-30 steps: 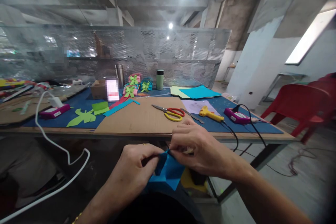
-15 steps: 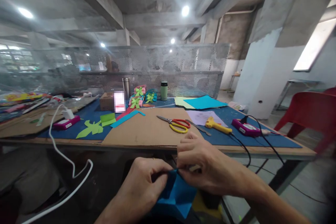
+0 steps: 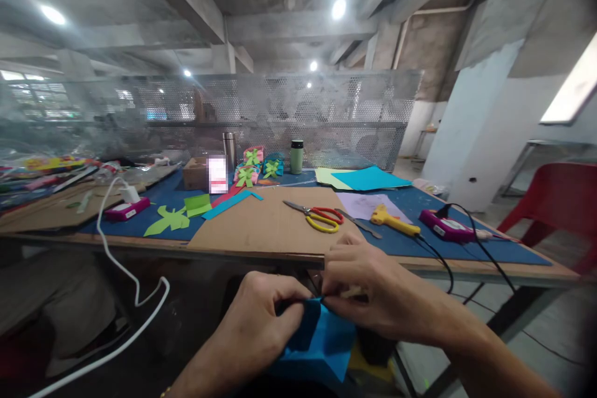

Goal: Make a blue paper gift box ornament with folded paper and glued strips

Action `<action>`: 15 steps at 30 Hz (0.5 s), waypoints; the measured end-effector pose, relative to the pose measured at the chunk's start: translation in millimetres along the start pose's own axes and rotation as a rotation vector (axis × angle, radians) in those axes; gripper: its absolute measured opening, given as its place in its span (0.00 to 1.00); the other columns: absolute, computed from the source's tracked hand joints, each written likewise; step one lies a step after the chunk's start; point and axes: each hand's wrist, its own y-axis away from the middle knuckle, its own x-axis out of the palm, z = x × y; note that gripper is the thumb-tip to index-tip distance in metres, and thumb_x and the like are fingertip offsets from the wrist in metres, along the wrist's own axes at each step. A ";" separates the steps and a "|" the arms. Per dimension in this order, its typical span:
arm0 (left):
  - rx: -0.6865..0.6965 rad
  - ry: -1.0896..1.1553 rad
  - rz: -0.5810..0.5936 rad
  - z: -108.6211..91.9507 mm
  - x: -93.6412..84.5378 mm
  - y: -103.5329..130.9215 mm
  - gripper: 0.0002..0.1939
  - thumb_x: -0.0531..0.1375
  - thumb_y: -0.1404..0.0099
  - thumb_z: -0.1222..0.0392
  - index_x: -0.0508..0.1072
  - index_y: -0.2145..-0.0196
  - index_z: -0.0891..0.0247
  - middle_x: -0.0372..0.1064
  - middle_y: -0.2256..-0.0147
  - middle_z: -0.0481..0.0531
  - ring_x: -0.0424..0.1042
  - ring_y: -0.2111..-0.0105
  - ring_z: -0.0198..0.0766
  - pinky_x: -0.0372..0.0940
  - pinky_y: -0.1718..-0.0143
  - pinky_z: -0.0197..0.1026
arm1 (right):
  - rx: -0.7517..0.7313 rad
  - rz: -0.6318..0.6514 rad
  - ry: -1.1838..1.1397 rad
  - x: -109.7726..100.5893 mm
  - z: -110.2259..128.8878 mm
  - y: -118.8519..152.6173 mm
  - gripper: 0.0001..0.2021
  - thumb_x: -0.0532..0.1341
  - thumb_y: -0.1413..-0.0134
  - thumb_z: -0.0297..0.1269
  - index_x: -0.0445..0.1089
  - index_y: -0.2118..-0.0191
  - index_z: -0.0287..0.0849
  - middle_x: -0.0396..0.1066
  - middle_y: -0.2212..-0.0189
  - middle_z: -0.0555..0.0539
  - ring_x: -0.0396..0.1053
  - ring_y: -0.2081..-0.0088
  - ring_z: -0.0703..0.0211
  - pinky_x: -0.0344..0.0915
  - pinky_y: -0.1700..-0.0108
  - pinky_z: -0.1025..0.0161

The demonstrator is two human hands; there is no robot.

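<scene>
Below the table's front edge, my left hand and my right hand both pinch a folded piece of blue paper. Their fingertips meet at the paper's top edge. The paper hangs down between the hands over my lap. A bit of yellow paper shows under it.
A cardboard sheet lies on the blue-covered table. On it lie red-and-yellow scissors, and nearby a yellow glue gun, a pink power strip, green paper cutouts, paper flowers and a green flask. A red chair stands right.
The view shifted slightly right and the hands sit a little lower in it. Both hands keep pinching the blue paper; the grip looks the same.
</scene>
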 end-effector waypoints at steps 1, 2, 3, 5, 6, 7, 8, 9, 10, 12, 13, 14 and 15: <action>-0.001 -0.004 0.003 -0.1 0.0 0.2 0.17 0.57 0.41 0.72 0.84 0.64 0.59 0.79 0.70 0.46 0.75 0.70 0.34 0.64 0.68 0.33 | -0.007 0.002 0.004 0.1 0.7 -0.4 0.08 0.61 0.43 0.25 0.67 0.71 0.42 0.70 0.73 0.54 0.66 0.67 0.64 0.56 0.52 0.58; -0.004 -0.007 0.007 -0.3 0.0 0.5 0.16 0.57 0.41 0.72 0.84 0.66 0.61 0.79 0.71 0.46 0.75 0.71 0.34 0.64 0.68 0.33 | -0.009 0.001 0.006 0.2 1.5 -0.8 0.08 0.60 0.43 0.25 0.66 0.72 0.42 0.70 0.73 0.53 0.66 0.67 0.63 0.56 0.53 0.58; -0.007 -0.009 0.009 -0.6 -0.1 0.8 0.15 0.57 0.41 0.72 0.83 0.67 0.61 0.79 0.72 0.47 0.74 0.71 0.34 0.63 0.69 0.33 | -0.009 -0.002 0.004 0.2 2.3 -1.3 0.09 0.60 0.43 0.24 0.66 0.72 0.42 0.69 0.73 0.53 0.66 0.67 0.63 0.57 0.54 0.58; -0.018 -0.003 0.012 -1.1 -0.5 1.3 0.15 0.57 0.42 0.72 0.83 0.67 0.62 0.79 0.72 0.47 0.74 0.71 0.34 0.63 0.69 0.33 | -0.007 -0.001 -0.005 -0.4 3.7 -1.5 0.08 0.60 0.43 0.25 0.66 0.72 0.42 0.70 0.73 0.52 0.66 0.67 0.63 0.57 0.54 0.58; -0.024 0.004 0.013 -1.3 -0.7 1.4 0.16 0.57 0.41 0.72 0.84 0.66 0.61 0.79 0.71 0.46 0.75 0.70 0.35 0.64 0.68 0.33 | -0.008 0.002 -0.010 -1.0 4.3 -1.2 0.08 0.60 0.43 0.25 0.67 0.72 0.42 0.70 0.73 0.52 0.66 0.67 0.62 0.57 0.54 0.57; -0.029 0.012 0.013 -1.4 -0.9 1.3 0.16 0.57 0.41 0.72 0.84 0.64 0.60 0.79 0.70 0.46 0.75 0.70 0.35 0.64 0.68 0.33 | -0.010 0.002 -0.012 -1.7 4.9 -0.6 0.07 0.60 0.43 0.25 0.68 0.71 0.42 0.70 0.72 0.52 0.66 0.67 0.62 0.57 0.54 0.57; -0.033 0.018 0.013 -1.4 -1.1 1.2 0.17 0.57 0.41 0.72 0.84 0.63 0.60 0.80 0.70 0.46 0.75 0.69 0.35 0.64 0.67 0.33 | -0.009 0.005 -0.013 -2.4 5.4 0.3 0.06 0.60 0.42 0.26 0.68 0.69 0.42 0.71 0.71 0.51 0.66 0.67 0.62 0.57 0.54 0.57; -0.036 0.021 0.011 -1.3 -1.2 1.0 0.18 0.57 0.41 0.71 0.84 0.62 0.59 0.80 0.69 0.46 0.75 0.69 0.35 0.65 0.67 0.33 | -0.008 0.005 -0.013 -3.0 5.8 1.4 0.06 0.60 0.42 0.26 0.69 0.68 0.42 0.72 0.70 0.51 0.67 0.66 0.62 0.57 0.54 0.57; -0.039 0.022 0.009 -1.0 -1.4 0.7 0.18 0.57 0.41 0.71 0.84 0.62 0.59 0.80 0.70 0.46 0.75 0.69 0.35 0.65 0.67 0.33 | -0.006 0.004 -0.013 -3.6 6.0 2.7 0.05 0.60 0.42 0.26 0.70 0.66 0.43 0.72 0.69 0.50 0.67 0.65 0.61 0.57 0.54 0.57; -0.048 0.028 0.006 -0.2 -1.7 0.1 0.17 0.57 0.41 0.71 0.84 0.61 0.59 0.80 0.70 0.47 0.75 0.70 0.35 0.65 0.68 0.33 | 0.000 -0.001 -0.016 -4.4 5.9 5.0 0.04 0.61 0.40 0.29 0.71 0.64 0.43 0.73 0.68 0.49 0.68 0.63 0.60 0.58 0.56 0.58; -0.054 0.036 0.006 0.4 -2.1 -0.1 0.17 0.57 0.40 0.70 0.84 0.61 0.59 0.80 0.70 0.47 0.75 0.70 0.35 0.65 0.68 0.33 | 0.003 -0.010 -0.019 -4.6 5.4 5.9 0.03 0.61 0.39 0.31 0.72 0.64 0.43 0.73 0.68 0.49 0.68 0.62 0.59 0.58 0.56 0.58; -0.061 0.047 0.005 0.9 -2.6 -0.1 0.16 0.57 0.40 0.70 0.84 0.61 0.59 0.80 0.70 0.47 0.75 0.69 0.36 0.65 0.68 0.33 | 0.004 -0.021 -0.024 -4.5 4.7 6.5 0.03 0.61 0.38 0.33 0.72 0.64 0.43 0.73 0.68 0.49 0.68 0.62 0.59 0.58 0.56 0.58; -0.066 0.059 0.004 1.3 -3.1 0.0 0.16 0.58 0.39 0.70 0.84 0.60 0.59 0.80 0.69 0.47 0.75 0.69 0.36 0.66 0.68 0.33 | 0.002 -0.036 -0.032 -4.3 3.6 6.8 0.04 0.61 0.37 0.35 0.72 0.64 0.43 0.73 0.68 0.48 0.68 0.61 0.58 0.58 0.56 0.58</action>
